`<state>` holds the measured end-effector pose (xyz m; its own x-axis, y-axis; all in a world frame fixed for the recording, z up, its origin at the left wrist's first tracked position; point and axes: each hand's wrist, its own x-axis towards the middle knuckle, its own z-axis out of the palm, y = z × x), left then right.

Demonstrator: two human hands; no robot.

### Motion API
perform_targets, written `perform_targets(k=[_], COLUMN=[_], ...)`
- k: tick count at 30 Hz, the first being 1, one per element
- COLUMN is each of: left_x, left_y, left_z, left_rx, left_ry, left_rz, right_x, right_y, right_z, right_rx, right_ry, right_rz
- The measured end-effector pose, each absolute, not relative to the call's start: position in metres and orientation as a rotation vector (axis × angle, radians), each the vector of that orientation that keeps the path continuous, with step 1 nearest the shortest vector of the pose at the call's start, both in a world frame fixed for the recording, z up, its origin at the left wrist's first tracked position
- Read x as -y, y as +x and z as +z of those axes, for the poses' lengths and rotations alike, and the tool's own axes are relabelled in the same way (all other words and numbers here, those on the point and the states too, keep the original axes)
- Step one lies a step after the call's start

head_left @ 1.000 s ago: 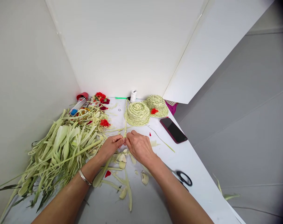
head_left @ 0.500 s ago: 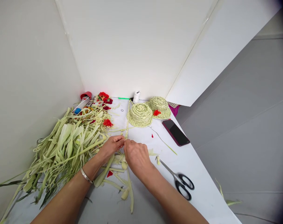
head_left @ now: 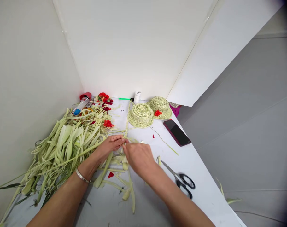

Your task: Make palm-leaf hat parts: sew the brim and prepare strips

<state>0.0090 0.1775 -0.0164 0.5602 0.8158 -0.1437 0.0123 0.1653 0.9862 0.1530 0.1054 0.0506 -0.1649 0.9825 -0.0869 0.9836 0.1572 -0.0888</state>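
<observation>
My left hand (head_left: 109,146) grips the lower end of a narrow braided palm-leaf strand (head_left: 126,126), which runs up to a coiled braided hat (head_left: 141,115). My right hand (head_left: 138,159), slightly blurred, is closed close beside it, pinching a pale leaf strip (head_left: 134,140) that leads from the braid. A large heap of pale green leaf strips (head_left: 67,151) lies beyond my left forearm. A second braided hat (head_left: 160,108) with a red flower stands behind the first. A metal bangle (head_left: 82,176) circles my left wrist.
Black-handled scissors (head_left: 181,181) and a dark phone (head_left: 177,132) lie near the white table's right edge (head_left: 205,183), with grey floor beyond. Leaf scraps (head_left: 117,179) lie under my forearms. A thread spool (head_left: 137,97) and red flowers (head_left: 103,97) stand by the white walls.
My right hand has drawn back and to the left, now pinching a strip beside the braid. My left hand has shifted slightly left. The scissors remain fully visible.
</observation>
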Motion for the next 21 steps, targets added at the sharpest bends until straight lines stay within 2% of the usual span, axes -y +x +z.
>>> perform_targets(k=[4, 6, 8, 11, 14, 21], left_x=[-0.181, -0.181, -0.18, -0.179, -0.18, -0.184], left_y=[0.005, 0.005, 0.005, 0.006, 0.006, 0.005], left_z=[-0.014, -0.012, -0.011, -0.01, -0.009, -0.002], left_rx=[-0.804, -0.796, -0.788, -0.778, -0.778, -0.889], left_ry=[1.284, 1.292, 1.31, 1.364, 1.447, 1.761], left_rz=[0.693, 0.686, 0.677, 0.637, 0.564, 0.392], right_x=[-0.117, -0.128, -0.139, -0.151, -0.155, -0.158], right_y=[0.181, 0.192, 0.198, 0.197, 0.192, 0.184], right_z=[0.062, 0.058, 0.05, 0.034, 0.02, -0.006], right_rx=[-2.489, -2.659, -2.875, -2.945, -2.722, -2.452], right_ry=[2.38, 2.433, 2.258, 1.738, 1.636, 2.029], right_rz=[-0.145, -0.326, -0.787, -1.651, -2.172, -2.372])
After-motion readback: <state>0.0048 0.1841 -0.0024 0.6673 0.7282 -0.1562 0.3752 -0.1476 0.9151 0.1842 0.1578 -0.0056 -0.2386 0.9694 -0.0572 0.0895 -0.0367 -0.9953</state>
